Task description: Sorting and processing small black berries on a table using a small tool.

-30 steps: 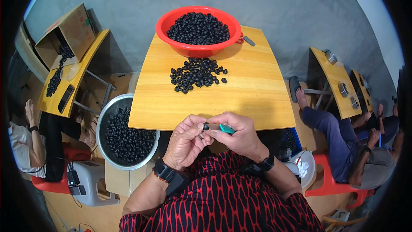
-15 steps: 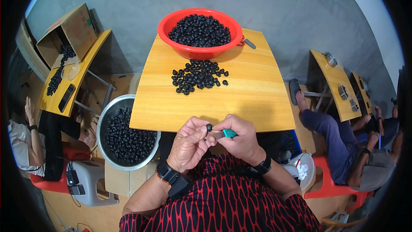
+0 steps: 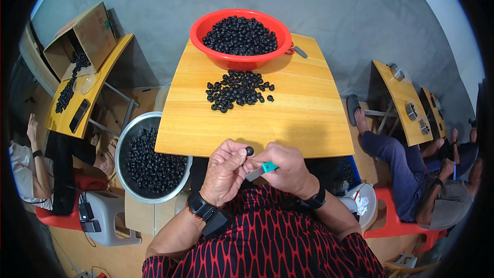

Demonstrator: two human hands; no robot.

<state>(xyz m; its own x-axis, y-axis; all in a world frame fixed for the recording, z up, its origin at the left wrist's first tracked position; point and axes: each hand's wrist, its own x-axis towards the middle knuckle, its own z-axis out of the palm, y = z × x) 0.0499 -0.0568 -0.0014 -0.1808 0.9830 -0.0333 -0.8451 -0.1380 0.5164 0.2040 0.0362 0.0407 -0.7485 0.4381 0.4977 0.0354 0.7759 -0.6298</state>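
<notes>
My left hand point(image 3: 223, 172) pinches a small round black bead-like piece point(image 3: 250, 151) between thumb and fingertips, just off the near table edge. In the fist of my right hand point(image 3: 289, 170) is a small knife point(image 3: 268, 167) with a teal grip and a flat grey blade. Its blade points down and to the left, close below the left fingers and apart from the piece. More such black pieces point(image 3: 237, 91) lie in a loose pile on the wooden table point(image 3: 247, 134). Behind them, a red basin point(image 3: 242, 64) is heaped with the same pieces.
A metal bowl point(image 3: 121, 159) of black pieces stands at lower left. A grey-handled tool point(image 3: 300, 52) lies right of the basin. A tipped carton point(image 3: 95, 36) spills pieces on the left table. To the right are a white bucket point(image 3: 371, 211) and a seated person point(image 3: 401, 175); another sits left.
The knife has swung from beside the black piece to below it, its blade now angled down and left. My left hand still pinches the piece, which has shifted slightly upward.
</notes>
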